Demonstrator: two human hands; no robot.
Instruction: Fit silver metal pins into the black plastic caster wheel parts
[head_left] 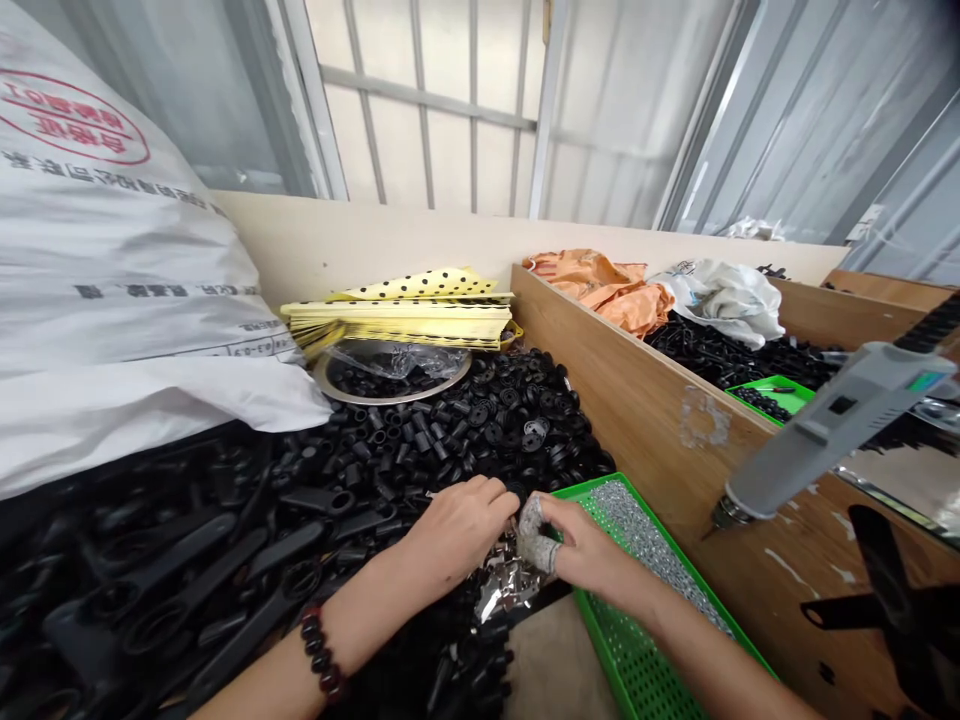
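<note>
My left hand (466, 522), with a dark bead bracelet (321, 652) on its wrist, is closed over the heap of black plastic parts. Its fingertips meet in a pinch, and whatever is between them is hidden. Close beside it, my right hand (574, 545) has grey wrapping on its thumb and finger, which curl together; I cannot make out anything held there. Small shiny metal pieces (504, 585) lie just below both hands. Under my right forearm is a green tray (600, 640) with small silvery parts (637, 530) in it.
A grey electric screwdriver (817, 435) hangs at the right, over a wooden partition (637, 400). Long black handles (247, 560) fill the left. Behind are a metal bowl (397, 398), yellow dotted sheets (405, 325) and a big white sack (135, 270).
</note>
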